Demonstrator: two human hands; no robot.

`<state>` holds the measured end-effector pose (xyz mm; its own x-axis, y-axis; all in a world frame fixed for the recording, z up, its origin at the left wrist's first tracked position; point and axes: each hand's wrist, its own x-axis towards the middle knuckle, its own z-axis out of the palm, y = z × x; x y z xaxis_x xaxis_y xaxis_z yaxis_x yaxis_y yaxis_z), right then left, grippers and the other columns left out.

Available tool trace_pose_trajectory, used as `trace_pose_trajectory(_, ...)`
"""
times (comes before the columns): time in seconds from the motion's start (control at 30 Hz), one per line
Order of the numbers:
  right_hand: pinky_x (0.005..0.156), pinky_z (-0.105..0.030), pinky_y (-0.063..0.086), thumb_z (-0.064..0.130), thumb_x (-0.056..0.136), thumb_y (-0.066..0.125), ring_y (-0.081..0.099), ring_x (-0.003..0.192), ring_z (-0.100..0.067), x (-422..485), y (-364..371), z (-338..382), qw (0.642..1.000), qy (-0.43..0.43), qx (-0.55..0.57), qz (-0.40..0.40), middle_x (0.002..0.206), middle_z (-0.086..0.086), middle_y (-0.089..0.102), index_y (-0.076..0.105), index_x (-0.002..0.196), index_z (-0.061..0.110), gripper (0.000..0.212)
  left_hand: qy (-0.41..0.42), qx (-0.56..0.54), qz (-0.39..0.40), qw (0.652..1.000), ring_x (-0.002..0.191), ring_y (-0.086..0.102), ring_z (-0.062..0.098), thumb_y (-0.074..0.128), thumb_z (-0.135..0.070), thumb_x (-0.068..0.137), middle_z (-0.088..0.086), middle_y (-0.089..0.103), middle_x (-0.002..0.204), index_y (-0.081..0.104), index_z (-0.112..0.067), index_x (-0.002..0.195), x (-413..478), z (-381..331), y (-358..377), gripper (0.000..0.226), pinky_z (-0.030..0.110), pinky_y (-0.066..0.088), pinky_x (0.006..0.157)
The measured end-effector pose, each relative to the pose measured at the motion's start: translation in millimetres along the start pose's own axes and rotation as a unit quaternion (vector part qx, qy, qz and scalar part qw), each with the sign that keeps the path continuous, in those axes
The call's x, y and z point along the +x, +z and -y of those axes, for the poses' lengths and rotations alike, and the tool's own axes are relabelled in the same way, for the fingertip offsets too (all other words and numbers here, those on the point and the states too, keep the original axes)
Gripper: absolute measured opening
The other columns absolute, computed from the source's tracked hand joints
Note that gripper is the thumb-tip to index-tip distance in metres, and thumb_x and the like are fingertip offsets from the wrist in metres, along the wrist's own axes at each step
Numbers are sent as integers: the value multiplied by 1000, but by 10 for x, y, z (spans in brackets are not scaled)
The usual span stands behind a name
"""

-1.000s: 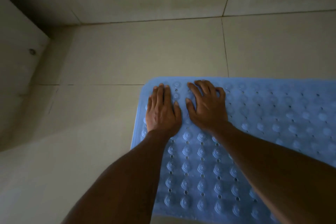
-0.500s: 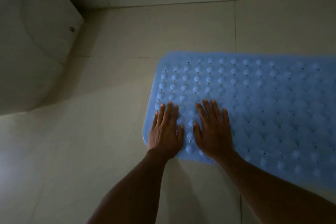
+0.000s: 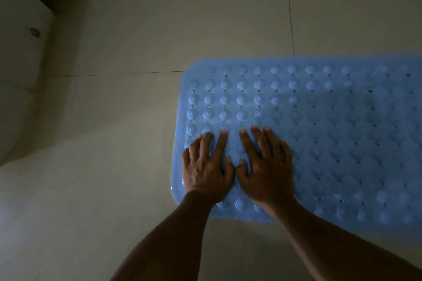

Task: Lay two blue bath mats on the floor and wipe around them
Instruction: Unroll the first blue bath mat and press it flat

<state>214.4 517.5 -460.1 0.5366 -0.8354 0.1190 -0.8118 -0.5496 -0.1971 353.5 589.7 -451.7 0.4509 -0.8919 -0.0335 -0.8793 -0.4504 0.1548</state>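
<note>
Both hands, left (image 3: 206, 172) and right (image 3: 266, 171), flat, fingers spread, gripping nothing, on blue bath mat (image 3: 331, 134).

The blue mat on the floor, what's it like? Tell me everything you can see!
The blue mat looks like soft, slightly see-through plastic or rubber. Rows of round bumps with small holes between them cover it, and its corners are rounded. It lies flat on the pale tiled floor, running off the picture's right edge. The left hand and right hand rest flat on it, fingers spread, side by side near its left end.
</note>
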Motion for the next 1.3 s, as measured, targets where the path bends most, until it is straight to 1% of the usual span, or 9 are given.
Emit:
trace_pose_trajectory(0.17, 116, -54, 25, 41, 85, 54, 35, 147, -32, 28, -18, 11, 1000, 7, -4, 17, 157, -4, 43, 46, 151, 27, 67, -7, -5, 34, 999, 130, 43, 32, 44, -48, 91, 4, 46, 144, 40, -33, 153, 42, 7, -47, 65, 46, 33, 102)
trace_pose_trajectory(0.33, 115, -55, 28, 40, 84, 55, 36, 147, -31, 18, -22, 13, 1000, 10, 2, 8, 157, -4, 44, 46, 150, 27, 68, -6, -11, 60, 998, 134, 38, 32, 44, -49, 92, 5, 43, 147, 34, -35, 156, 51, 8, -64, 65, 49, 33, 104)
trace_pose_trajectory(0.57, 117, -54, 26, 41, 88, 52, 33, 149, -30, 6, -21, 1, 1000, 4, -5, 7, 158, -3, 43, 44, 151, 28, 65, 18, -14, 29, 999, 136, 39, 34, 50, -43, 94, 7, 46, 146, 40, -30, 154, 27, 20, -67, 62, 49, 30, 107)
trace_pose_trajectory(0.77, 116, -53, 28, 42, 90, 49, 32, 149, -27, -16, 1, -22, 1000, -6, -2, -9, 158, -2, 42, 45, 151, 27, 63, 31, -19, -7, 999, 134, 39, 32, 45, -41, 94, 6, 45, 143, 42, -29, 152, -8, 32, -53, 59, 48, 33, 106)
trace_pose_trajectory(0.9, 117, -53, 28, 44, 95, 43, 31, 150, -26, -47, 26, -91, 999, -42, 28, -2, 159, -3, 40, 44, 151, 24, 60, 26, -20, -19, 999, 137, 39, 32, 36, -41, 97, 7, 46, 145, 44, -27, 151, -35, 13, 15, 57, 47, 33, 109)
trace_pose_trajectory(0.97, 117, -53, 29, 44, 97, 40, 32, 150, -26, -170, 4, -188, 998, -42, 37, -3, 159, -5, 41, 44, 151, 23, 59, 21, -36, -9, 999, 146, 33, 34, 33, -41, 99, 9, 41, 155, 41, -23, 154, -175, 0, 29, 58, 49, 30, 115)
trace_pose_trajectory(1.03, 117, -53, 29, 44, 97, 39, 33, 149, -27, -389, -70, -343, 999, -23, 31, -7, 158, -6, 42, 46, 150, 21, 57, 30, -44, 21, 998, 153, 21, 34, 30, -44, 99, 9, 28, 165, 33, -21, 158, -417, -23, -3, 63, 50, 20, 122)
trace_pose_trajectory(1.13, 116, -54, 30, 42, 96, 40, 35, 148, -29, -802, -281, -680, 1000, 1, 19, 10, 157, -9, 43, 47, 149, 19, 57, 50, -45, 44, 997, 156, 12, 30, 22, -51, 98, 6, 20, 168, 29, -21, 159, -802, -221, -136, 68, 47, 12, 124)
trace_pose_trajectory(1.3, 114, -56, 33, 43, 95, 33, 37, 147, -31, -993, -688, -1397, 999, 46, 3, 12, 155, -12, 45, 48, 148, 15, 61, 111, -44, 79, 990, 157, -6, 24, 25, -47, 105, 1, 2, 171, 12, -24, 163, -875, -864, -209, 63, 42, 0, 127)
